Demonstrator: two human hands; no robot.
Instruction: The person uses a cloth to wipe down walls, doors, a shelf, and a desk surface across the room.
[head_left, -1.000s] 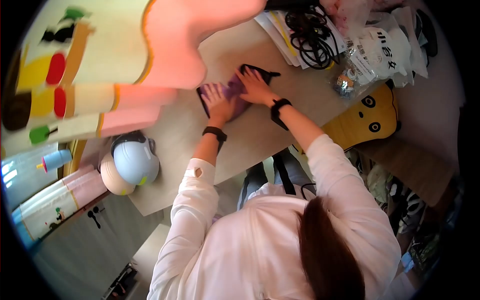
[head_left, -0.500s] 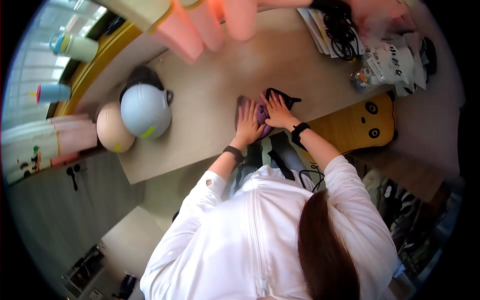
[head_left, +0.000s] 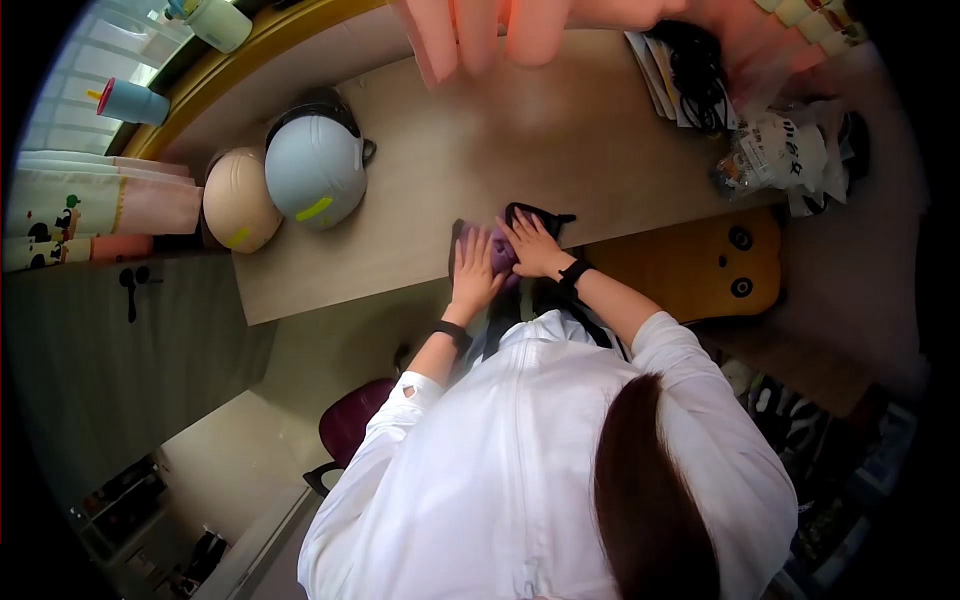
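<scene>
My left hand (head_left: pixel 476 274) lies flat with its fingers spread on a purple cloth item (head_left: pixel 503 251) at the table's front edge. Beside it, my right hand (head_left: pixel 534 246) rests on the same item, fingers stretched out. A black edge and a short black strap (head_left: pixel 565 217) stick out past the right fingertips. Both wrists carry dark bands. Much of the purple item is covered by the hands, so its full shape cannot be made out.
Two helmets, one light blue (head_left: pixel 316 170) and one beige (head_left: pixel 241 199), sit at the table's (head_left: pixel 400 230) left end. Papers, black cables (head_left: pixel 695 75) and plastic bags (head_left: pixel 785 150) lie at the right. A yellow panda-faced chair back (head_left: pixel 690 262) stands near the front edge.
The purple item and both hands have come toward the table's front edge, close to my body. The view has turned, and the curtain covers less of the table.
</scene>
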